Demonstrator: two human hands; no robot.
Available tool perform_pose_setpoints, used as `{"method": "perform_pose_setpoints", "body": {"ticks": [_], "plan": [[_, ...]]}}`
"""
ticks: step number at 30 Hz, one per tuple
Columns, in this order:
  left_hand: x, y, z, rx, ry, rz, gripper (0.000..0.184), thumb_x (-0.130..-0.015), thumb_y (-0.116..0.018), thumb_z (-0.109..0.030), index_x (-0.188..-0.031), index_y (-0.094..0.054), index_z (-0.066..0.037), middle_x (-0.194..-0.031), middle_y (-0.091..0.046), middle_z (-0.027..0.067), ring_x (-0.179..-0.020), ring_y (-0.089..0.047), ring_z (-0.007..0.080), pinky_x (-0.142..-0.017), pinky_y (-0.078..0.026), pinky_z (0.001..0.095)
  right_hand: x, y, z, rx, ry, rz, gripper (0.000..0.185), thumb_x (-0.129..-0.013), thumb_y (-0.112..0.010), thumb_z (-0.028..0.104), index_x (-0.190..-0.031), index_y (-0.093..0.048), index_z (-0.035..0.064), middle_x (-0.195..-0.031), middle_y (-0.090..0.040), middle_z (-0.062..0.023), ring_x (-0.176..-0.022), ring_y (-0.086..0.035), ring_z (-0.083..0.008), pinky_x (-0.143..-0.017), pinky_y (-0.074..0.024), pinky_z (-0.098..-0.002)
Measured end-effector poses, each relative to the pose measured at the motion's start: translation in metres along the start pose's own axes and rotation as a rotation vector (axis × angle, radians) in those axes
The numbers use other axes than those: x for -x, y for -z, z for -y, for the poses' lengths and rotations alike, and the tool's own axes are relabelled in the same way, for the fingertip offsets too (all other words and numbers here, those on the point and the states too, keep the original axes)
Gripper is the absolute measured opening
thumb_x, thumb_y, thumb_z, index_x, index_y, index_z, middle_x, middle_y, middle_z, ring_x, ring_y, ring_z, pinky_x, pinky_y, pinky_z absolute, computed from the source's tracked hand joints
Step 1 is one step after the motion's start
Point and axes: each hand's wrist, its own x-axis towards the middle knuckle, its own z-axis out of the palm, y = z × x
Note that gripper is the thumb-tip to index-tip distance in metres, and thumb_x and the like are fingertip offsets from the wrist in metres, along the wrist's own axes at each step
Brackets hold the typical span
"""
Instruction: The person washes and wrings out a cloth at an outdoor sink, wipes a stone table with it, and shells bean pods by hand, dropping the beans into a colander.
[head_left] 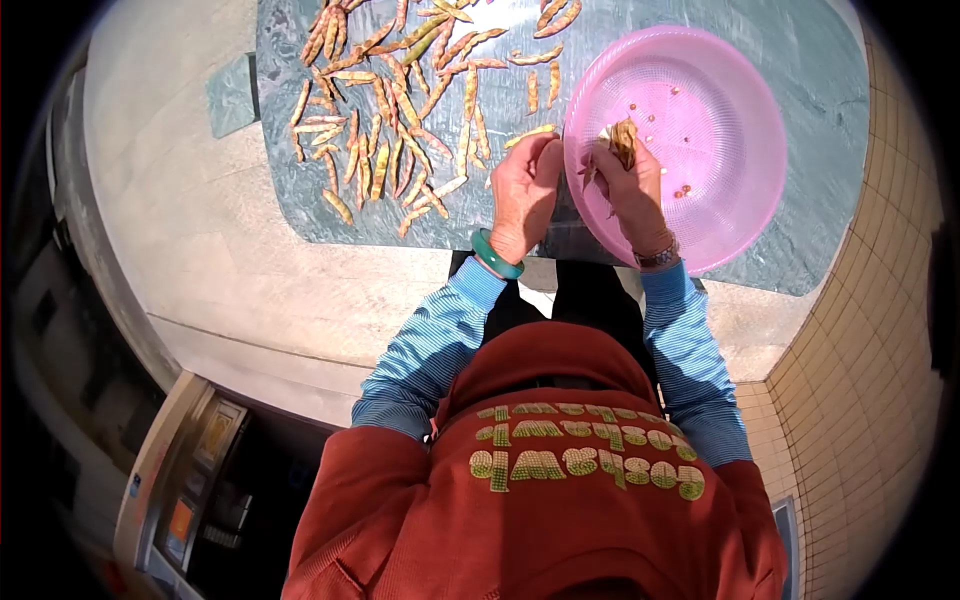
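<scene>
My right hand (632, 195) is closed on dry brown bean pods (622, 145), over the left side of a pink plastic basin (740, 215). Several loose beans (683, 191) lie scattered on the basin's bottom. Just outside the basin's left rim is my left hand (525, 195), its fingers curled inward; whatever they may hold is hidden. A yellowish bean pod (530, 136) lies on the table just beyond its fingers. Many speckled bean pods (380, 165) spread loosely across the table to the left.
The green marbled table (815, 130) has rounded corners and carries the basin on its right side. A tiled wall (850, 330) runs along the right. Pale floor (170, 180) shows at the left, with a dark opening (270, 490) at lower left.
</scene>
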Motion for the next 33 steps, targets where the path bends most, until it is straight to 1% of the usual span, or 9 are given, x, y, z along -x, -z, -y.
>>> {"method": "perform_pose_setpoints", "body": {"ticks": [3, 8, 13, 19, 20, 24, 25, 27, 33], "plan": [[-0.049, 0.058, 0.054, -0.081, -0.050, -0.246, 0.014, -0.080, -0.064, -0.011, -0.080, -0.055, 0.000, -0.065, -0.055, -0.0001, -0.056, -0.050, 0.0074, -0.052, -0.043, 0.0246, 0.003, -0.032, -0.013, -0.059, -0.116, 0.023, 0.010, -0.085, -0.051, 0.008, -0.092, -0.052, -0.0002, -0.073, -0.055, -0.0021, -0.065, -0.051, -0.0065, -0.056, -0.0418, -0.0207], [-0.115, 0.071, 0.082, -0.772, -0.197, -0.234, 0.030, -0.071, -0.070, -0.019, -0.087, -0.052, -0.002, -0.083, -0.052, 0.0162, -0.080, -0.052, 0.0339, -0.071, -0.042, 0.0425, 0.007, -0.065, -0.043, -0.003, -0.196, 0.255, 0.014, -0.085, -0.051, 0.006, -0.096, -0.050, -0.0032, -0.073, -0.054, -0.0017, -0.065, -0.052, -0.0064, -0.056, -0.0430, -0.0205], [-0.122, 0.082, 0.085, -0.897, -0.258, -0.151, 0.022, -0.072, -0.067, -0.016, -0.083, -0.055, -0.001, -0.081, -0.055, 0.0180, -0.078, -0.054, 0.0337, -0.069, -0.043, 0.0413, -0.004, -0.084, -0.067, -0.036, -0.127, 0.145, 0.012, -0.086, -0.053, 0.009, -0.090, -0.053, -0.0026, -0.072, -0.052, 0.0007, -0.062, -0.049, -0.0046, -0.054, -0.0420, -0.0197], [-0.079, 0.102, 0.035, -0.184, 0.051, 0.129, 0.014, -0.076, -0.061, -0.014, -0.075, -0.054, -0.002, -0.057, -0.056, 0.0101, -0.054, -0.056, 0.0214, -0.051, -0.043, 0.0339, -0.032, -0.105, -0.025, -0.002, -0.130, -0.045, 0.008, -0.084, -0.057, 0.012, -0.082, -0.056, 0.0037, -0.064, -0.054, 0.0019, -0.054, -0.047, -0.0038, -0.047, -0.0362, -0.0188], [-0.069, 0.102, 0.030, -0.518, -0.132, 0.118, 0.014, -0.076, -0.062, -0.014, -0.077, -0.054, -0.003, -0.059, -0.054, 0.0055, -0.053, -0.050, 0.0105, -0.048, -0.041, 0.0285, -0.036, -0.109, -0.024, -0.041, -0.091, -0.040, 0.009, -0.084, -0.058, 0.012, -0.085, -0.056, 0.0036, -0.066, -0.057, -0.0003, -0.056, -0.050, -0.0052, -0.046, -0.0404, -0.0205], [-0.034, 0.103, -0.010, -0.276, -0.065, 0.132, 0.013, -0.080, -0.056, -0.013, -0.074, -0.048, -0.004, -0.058, -0.046, 0.0043, -0.056, -0.044, 0.0114, -0.049, -0.037, 0.0282, -0.039, -0.109, -0.026, -0.053, -0.015, 0.015, 0.010, -0.080, -0.062, 0.009, -0.082, -0.055, 0.0021, -0.062, -0.056, -0.0006, -0.047, -0.050, -0.0067, -0.039, -0.0398, -0.0207], [-0.027, 0.106, -0.015, -0.117, -0.155, 0.174, 0.019, -0.080, -0.054, -0.019, -0.076, -0.046, -0.002, -0.063, -0.052, 0.0147, -0.059, -0.053, 0.0258, -0.055, -0.041, 0.0344, -0.038, -0.104, -0.028, 0.101, 0.008, 0.020, 0.009, -0.080, -0.062, 0.009, -0.081, -0.055, 0.0024, -0.060, -0.055, -0.0003, -0.045, -0.048, -0.0064, -0.038, -0.0377, -0.0209], [-0.026, 0.097, 0.001, -0.065, -0.231, 0.122, 0.013, -0.079, -0.058, -0.009, -0.081, -0.047, -0.002, -0.067, -0.056, 0.0083, -0.061, -0.052, 0.0127, -0.053, -0.042, 0.0292, -0.021, -0.106, -0.004, 0.016, -0.036, 0.092, 0.008, -0.079, -0.062, 0.008, -0.078, -0.056, 0.0032, -0.057, -0.053, -0.0001, -0.041, -0.045, -0.0061, -0.036, -0.0332, -0.0206], [-0.006, 0.085, -0.015, 0.243, 0.091, 0.368, 0.016, -0.084, -0.057, -0.007, -0.098, -0.055, 0.001, -0.076, -0.058, 0.0028, -0.065, -0.054, 0.0080, -0.057, -0.046, 0.0212, 0.004, -0.078, 0.029, 0.069, 0.008, 0.212, 0.008, -0.079, -0.060, 0.007, -0.072, -0.057, 0.0036, -0.056, -0.054, -0.0009, -0.038, -0.043, -0.0055, -0.034, -0.0307, -0.0183]]}}
